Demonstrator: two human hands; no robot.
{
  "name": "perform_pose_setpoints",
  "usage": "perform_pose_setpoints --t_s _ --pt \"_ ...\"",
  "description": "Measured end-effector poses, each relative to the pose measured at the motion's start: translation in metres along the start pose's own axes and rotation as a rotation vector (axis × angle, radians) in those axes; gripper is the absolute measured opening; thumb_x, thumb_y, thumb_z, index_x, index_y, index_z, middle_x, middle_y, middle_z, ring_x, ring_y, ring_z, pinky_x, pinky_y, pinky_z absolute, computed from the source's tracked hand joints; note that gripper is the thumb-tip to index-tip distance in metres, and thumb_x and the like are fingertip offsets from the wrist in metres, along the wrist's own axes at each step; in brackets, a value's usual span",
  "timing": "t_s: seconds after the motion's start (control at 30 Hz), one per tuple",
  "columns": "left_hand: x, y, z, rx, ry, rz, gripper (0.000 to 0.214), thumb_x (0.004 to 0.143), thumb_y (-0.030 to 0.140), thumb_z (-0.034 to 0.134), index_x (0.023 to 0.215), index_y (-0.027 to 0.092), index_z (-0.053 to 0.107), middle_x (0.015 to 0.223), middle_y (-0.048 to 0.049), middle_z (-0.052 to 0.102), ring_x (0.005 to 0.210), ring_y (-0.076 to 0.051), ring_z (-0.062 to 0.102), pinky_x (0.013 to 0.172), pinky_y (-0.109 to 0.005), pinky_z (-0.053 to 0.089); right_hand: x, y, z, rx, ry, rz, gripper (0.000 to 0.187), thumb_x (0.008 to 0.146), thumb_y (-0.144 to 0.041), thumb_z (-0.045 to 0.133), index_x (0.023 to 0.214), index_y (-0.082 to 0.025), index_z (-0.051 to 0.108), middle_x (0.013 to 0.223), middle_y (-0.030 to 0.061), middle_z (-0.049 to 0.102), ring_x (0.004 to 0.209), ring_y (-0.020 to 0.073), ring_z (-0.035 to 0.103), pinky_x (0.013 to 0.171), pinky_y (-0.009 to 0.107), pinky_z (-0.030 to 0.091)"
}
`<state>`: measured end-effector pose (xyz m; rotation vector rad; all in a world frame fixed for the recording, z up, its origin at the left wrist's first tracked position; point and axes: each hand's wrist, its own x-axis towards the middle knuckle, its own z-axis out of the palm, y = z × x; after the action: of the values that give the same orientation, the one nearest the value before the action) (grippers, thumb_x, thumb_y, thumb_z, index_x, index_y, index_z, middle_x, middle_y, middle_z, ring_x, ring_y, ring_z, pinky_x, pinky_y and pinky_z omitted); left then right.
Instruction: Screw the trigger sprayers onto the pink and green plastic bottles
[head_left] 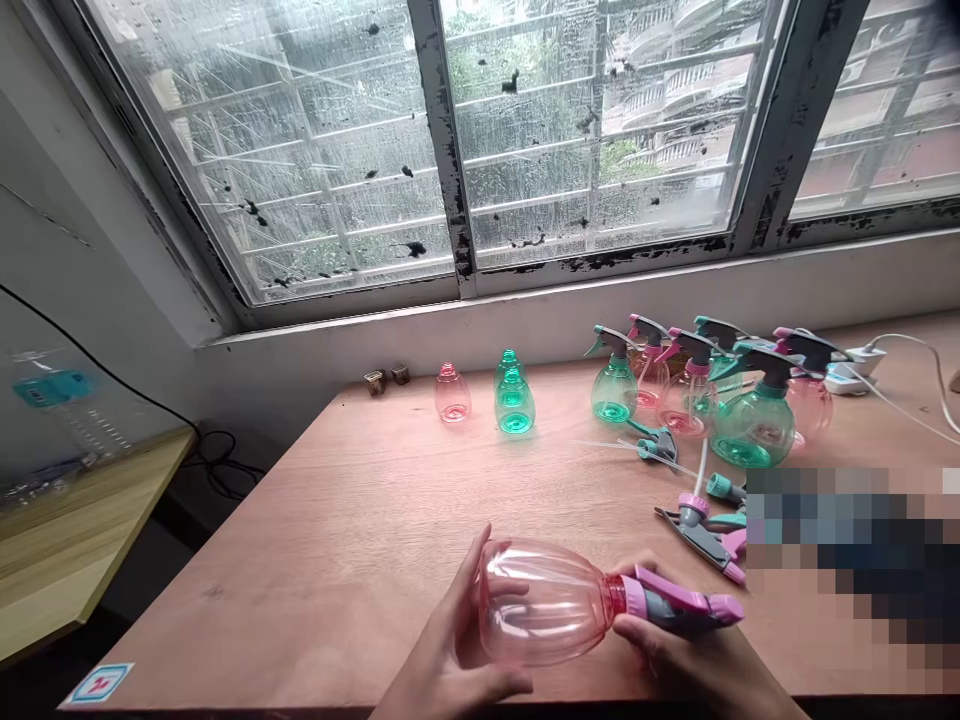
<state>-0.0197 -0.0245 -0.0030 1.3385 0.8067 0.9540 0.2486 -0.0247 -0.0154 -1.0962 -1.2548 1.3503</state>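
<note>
A clear pink spray bottle (544, 605) lies sideways in the air over the front of the table, its base to the left. My left hand (448, 635) is wrapped round the base, with fingers showing through the plastic. At the neck, my right hand (664, 655) grips the pink and grey spray head (679, 603), thumb near the pink collar. The head sits on the bottle's mouth; whether it is screwed tight I cannot tell. Two loose spray heads, one green and grey (656, 446) and one pink and grey (703, 540), lie beyond my right hand.
At the back stand a headless pink bottle (452, 396) and green bottles (515, 405). Several bottles with heads, including a large green one (754, 428), crowd the back right near a white power strip (855, 372). A blurred block covers the right front.
</note>
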Motion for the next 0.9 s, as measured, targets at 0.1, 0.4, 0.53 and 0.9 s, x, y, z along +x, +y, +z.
perform_pose_setpoints --t_s 0.1,0.4,0.53,0.9 --pt "0.0007 -0.0033 0.0009 0.051 -0.008 0.005 0.105 0.074 0.023 0.083 0.153 0.043 0.017 0.161 -0.006 0.03 0.146 -0.034 0.03 0.12 -0.053 0.025 -0.0017 -0.0004 -0.0006 -0.003 0.027 0.067 0.033 0.075 -0.049 0.077 0.086 -0.021 0.066 0.06 -0.0052 0.056 0.053 0.0129 0.052 0.05 0.021 0.043" --pt "-0.0047 0.0005 0.0035 -0.045 -0.008 -0.028 0.094 0.075 0.033 0.083 0.151 0.037 0.029 0.161 -0.0077 0.029 0.141 -0.037 0.038 0.117 -0.055 0.03 0.0015 -0.0023 0.0013 -0.04 -0.006 -0.004 0.028 0.075 -0.048 0.075 0.083 -0.023 0.065 0.069 -0.0038 0.057 0.054 0.0142 0.054 0.052 0.023 0.047" --pt "-0.0026 -0.0027 -0.0006 0.04 -0.081 0.046 0.1 0.078 0.026 0.08 0.152 0.045 0.016 0.164 -0.0074 0.021 0.143 -0.035 0.036 0.117 -0.054 0.031 0.0021 0.0013 -0.0005 -0.049 -0.039 -0.03 0.029 0.076 -0.051 0.073 0.084 -0.024 0.064 0.071 -0.0023 0.059 0.055 0.0156 0.054 0.051 0.024 0.047" --pt "-0.003 -0.0044 0.0006 0.048 -0.017 0.008 0.105 0.07 0.029 0.086 0.152 0.043 0.023 0.166 -0.0062 0.016 0.145 -0.037 0.03 0.118 -0.053 0.026 -0.0003 -0.0054 0.0026 -0.02 -0.006 0.021 0.024 0.073 -0.045 0.079 0.082 -0.025 0.07 0.067 -0.0044 0.06 0.054 0.0133 0.051 0.051 0.021 0.044"
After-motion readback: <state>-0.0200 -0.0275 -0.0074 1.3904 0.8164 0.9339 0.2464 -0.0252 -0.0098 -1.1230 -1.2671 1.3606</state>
